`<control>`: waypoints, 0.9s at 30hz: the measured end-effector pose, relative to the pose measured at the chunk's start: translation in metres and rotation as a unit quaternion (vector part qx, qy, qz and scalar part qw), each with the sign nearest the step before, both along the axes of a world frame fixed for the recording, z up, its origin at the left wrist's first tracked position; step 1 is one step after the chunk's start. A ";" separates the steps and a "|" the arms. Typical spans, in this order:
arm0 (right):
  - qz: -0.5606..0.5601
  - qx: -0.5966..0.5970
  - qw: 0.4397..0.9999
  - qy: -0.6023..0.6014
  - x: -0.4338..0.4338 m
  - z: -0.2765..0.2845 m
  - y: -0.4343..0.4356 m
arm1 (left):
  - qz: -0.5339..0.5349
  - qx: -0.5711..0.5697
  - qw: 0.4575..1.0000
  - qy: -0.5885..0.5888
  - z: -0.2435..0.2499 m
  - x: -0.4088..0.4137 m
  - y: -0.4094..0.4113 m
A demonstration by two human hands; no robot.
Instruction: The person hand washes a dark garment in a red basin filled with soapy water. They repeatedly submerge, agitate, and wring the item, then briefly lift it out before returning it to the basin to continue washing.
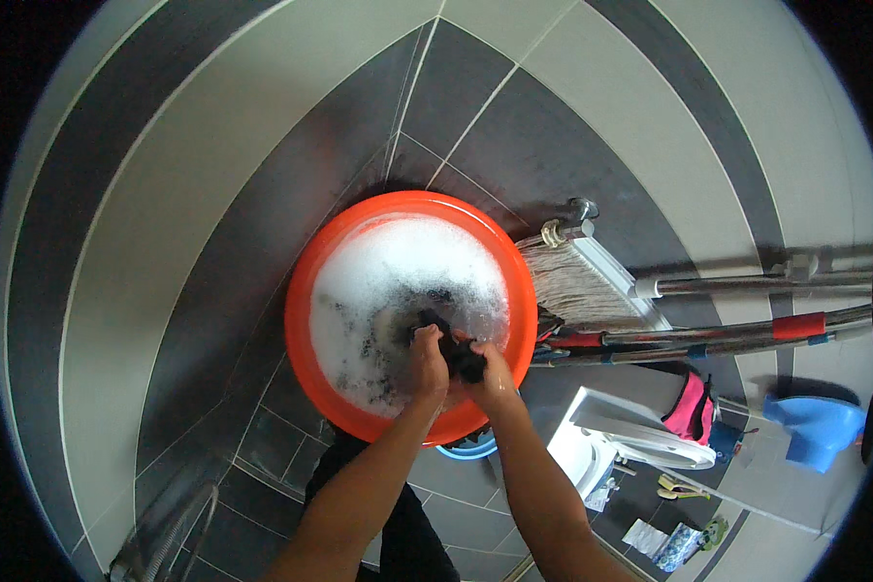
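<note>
Both hands are over a round orange plastic basin point(412, 202) filled with sudsy water. White foam point(400, 251) covers most of the surface, thinner and darker towards the middle and right. Between my hands is a bunched piece of wet black fabric point(457, 355); its exact kind cannot be made out. My left hand point(431, 364) grips its left part, fingers curled over the cloth. My right hand point(492, 375) clasps its right end near the basin's right side. Some more dark material shows under the water beyond the hands.
Right of the basin, a string mop point(567, 280) leans near a wall tap point(582, 209), beside several metal poles point(698, 336). A blue basin point(469, 447) sits partly beneath the orange one. Farther right are a toilet point(589, 458) and a blue plastic dipper point(815, 429). A hose point(178, 538) lies lower left.
</note>
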State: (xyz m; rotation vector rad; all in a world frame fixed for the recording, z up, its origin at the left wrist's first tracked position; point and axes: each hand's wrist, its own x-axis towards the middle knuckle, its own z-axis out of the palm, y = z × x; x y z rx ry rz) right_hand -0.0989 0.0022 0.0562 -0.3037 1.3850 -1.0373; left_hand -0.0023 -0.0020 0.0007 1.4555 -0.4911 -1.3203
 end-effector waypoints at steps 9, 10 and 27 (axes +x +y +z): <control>0.108 -0.192 0.948 0.229 0.022 0.041 0.001 | -0.011 0.128 0.953 0.273 -0.029 0.004 0.015; 0.187 -0.218 0.920 0.265 0.020 0.046 0.006 | -0.025 0.094 0.956 0.278 -0.028 0.007 0.016; 0.175 -0.190 0.839 0.479 0.046 -0.028 0.042 | -0.211 0.150 0.962 -0.089 -0.057 0.024 0.053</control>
